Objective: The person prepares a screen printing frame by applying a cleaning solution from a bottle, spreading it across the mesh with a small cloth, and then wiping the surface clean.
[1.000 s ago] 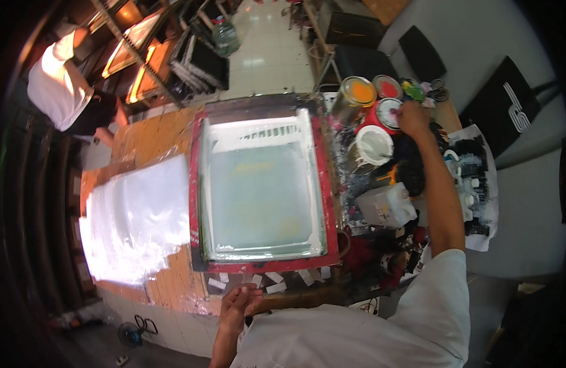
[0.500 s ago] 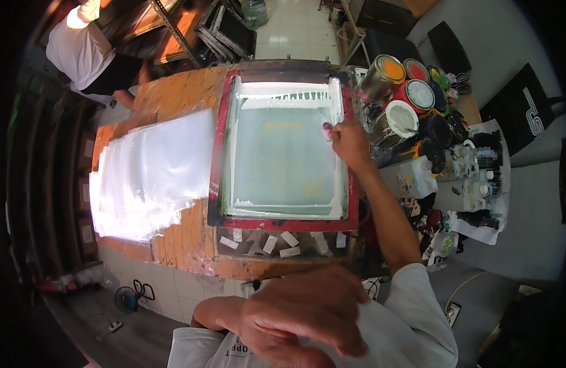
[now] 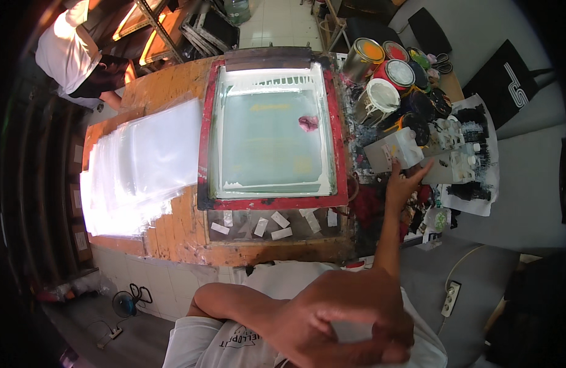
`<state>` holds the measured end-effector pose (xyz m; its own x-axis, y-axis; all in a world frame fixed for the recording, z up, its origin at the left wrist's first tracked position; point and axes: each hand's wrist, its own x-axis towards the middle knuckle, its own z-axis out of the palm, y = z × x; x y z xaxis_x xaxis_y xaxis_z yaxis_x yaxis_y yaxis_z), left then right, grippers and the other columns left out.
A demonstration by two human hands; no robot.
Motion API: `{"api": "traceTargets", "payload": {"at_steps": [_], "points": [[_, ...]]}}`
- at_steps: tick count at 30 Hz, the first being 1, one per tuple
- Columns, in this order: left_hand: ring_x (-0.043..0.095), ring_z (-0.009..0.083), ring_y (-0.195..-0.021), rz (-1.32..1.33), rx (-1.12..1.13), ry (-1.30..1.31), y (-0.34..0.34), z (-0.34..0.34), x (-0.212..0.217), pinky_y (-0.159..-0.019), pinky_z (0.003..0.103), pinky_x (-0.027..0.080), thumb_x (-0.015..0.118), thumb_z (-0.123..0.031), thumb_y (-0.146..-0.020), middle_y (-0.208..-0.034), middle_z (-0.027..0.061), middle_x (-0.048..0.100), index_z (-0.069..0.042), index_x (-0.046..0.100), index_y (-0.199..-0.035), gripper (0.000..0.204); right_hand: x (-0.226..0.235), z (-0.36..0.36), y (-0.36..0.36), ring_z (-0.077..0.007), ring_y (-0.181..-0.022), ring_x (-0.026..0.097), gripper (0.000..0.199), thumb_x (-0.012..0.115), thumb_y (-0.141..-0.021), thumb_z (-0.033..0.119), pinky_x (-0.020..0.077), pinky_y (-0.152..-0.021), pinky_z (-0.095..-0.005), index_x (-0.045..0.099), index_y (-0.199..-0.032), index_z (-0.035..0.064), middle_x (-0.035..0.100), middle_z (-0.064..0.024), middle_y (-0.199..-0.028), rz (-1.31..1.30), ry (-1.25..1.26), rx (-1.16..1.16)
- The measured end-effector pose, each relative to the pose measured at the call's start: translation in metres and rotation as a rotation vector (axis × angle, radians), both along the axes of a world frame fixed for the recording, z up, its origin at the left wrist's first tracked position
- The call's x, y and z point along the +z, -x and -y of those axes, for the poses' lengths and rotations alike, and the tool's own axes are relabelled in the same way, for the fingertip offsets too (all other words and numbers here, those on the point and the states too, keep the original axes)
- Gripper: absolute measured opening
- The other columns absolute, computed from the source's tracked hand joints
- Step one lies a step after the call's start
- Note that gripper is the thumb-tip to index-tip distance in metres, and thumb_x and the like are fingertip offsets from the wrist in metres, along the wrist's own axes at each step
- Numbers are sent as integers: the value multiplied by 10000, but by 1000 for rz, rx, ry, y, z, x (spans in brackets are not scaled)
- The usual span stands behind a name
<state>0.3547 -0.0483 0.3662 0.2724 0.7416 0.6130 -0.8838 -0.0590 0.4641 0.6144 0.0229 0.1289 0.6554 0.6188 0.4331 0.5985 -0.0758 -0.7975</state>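
Right hand (image 3: 403, 184) stretched out to the cluttered side table, fingers spread open and touching the white rectangular plastic jug (image 3: 394, 149) that lies tilted just right of the red-framed printing screen (image 3: 272, 132), within easy reach of the print bed. Left hand (image 3: 341, 322) held close under the camera against the person's white shirt, fingers loosely curled, gripping nothing. Open paint tins (image 3: 381, 98) crowd just behind the jug; a stack of clear plastic sheets (image 3: 142, 165) lies left of the screen on the orange wooden table (image 3: 172, 230).
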Motion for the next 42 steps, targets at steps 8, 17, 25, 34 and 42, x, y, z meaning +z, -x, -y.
{"api": "traceTargets", "payload": {"at_steps": [8, 17, 25, 34, 42], "points": [[624, 234, -793, -55, -163, -70, 25, 7, 3, -743, 358, 463, 729, -407, -884, -921, 103, 690, 21, 686, -1022, 452, 30, -6, -22, -392, -1170, 570, 719, 745, -867, 126, 459, -992, -460, 419, -1497, 4, 571, -230, -1320, 618, 66, 439], [644, 186, -718, -120, -69, -47, 14, 21, 5, -653, 312, 484, 786, -611, -742, -808, 68, 681, 43, 712, -1027, 718, 81, -24, 7, -427, -890, 623, 671, 726, -871, 334, 493, -794, -471, 502, -1474, 143, 629, -223, -893, 601, 510, 810], [660, 218, -714, -145, 262, -2, 26, 31, -3, -792, 438, 515, 630, -358, -998, -720, 93, 692, 27, 667, -970, 387, 87, -43, 35, -438, -981, 657, 647, 759, -825, 360, 509, -866, -465, 587, -1399, 116, 679, -281, -1006, 553, 807, 884], [606, 167, -645, -61, 347, -143, 10, 18, -1, -567, 313, 459, 686, -643, -782, -748, 42, 646, 34, 710, -937, 695, 89, -43, 37, -435, -1016, 667, 670, 767, -801, 330, 505, -914, -450, 578, -1390, 71, 692, -284, -1057, 523, 863, 920], [654, 183, -678, 3, 346, -30, -20, 32, -20, -595, 315, 484, 801, -378, -841, -811, 34, 689, -32, 618, -1272, 582, 102, -20, 20, -415, -1030, 637, 703, 767, -814, 353, 488, -916, -451, 538, -1450, 161, 675, -226, -1072, 517, 849, 860]]}}
